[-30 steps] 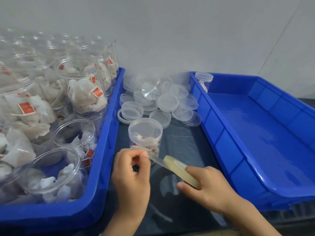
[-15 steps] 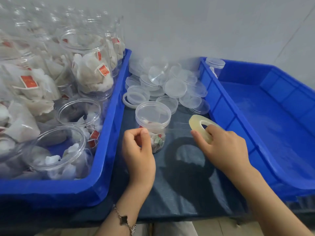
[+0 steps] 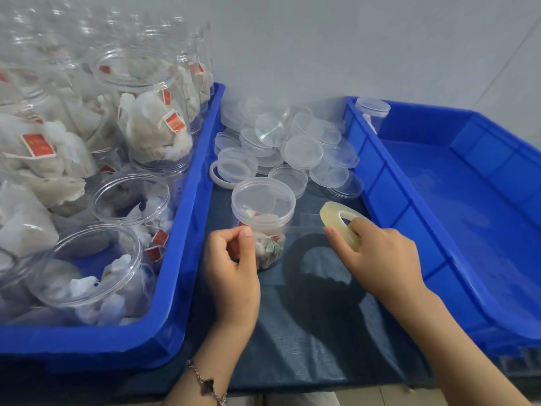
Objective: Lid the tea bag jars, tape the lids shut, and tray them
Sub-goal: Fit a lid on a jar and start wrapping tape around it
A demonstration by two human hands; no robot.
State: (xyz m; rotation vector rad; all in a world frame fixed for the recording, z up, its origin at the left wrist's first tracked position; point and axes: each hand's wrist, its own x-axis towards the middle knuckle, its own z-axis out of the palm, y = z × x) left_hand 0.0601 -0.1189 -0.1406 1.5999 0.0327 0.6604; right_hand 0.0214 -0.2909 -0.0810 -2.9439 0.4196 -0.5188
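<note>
Both forearms are bare, no sleeves showing on either. The left hand and right hand wear no gloves and no rings that I can see. A thin chain bracelet with a dark clover-shaped charm circles the left wrist. Fingernails are short and unpainted.

Lidded clear jar of tea bags, upright on dark cloth between blue trays. Tape roll held tilted just right; loose lids heaped behind.
</note>
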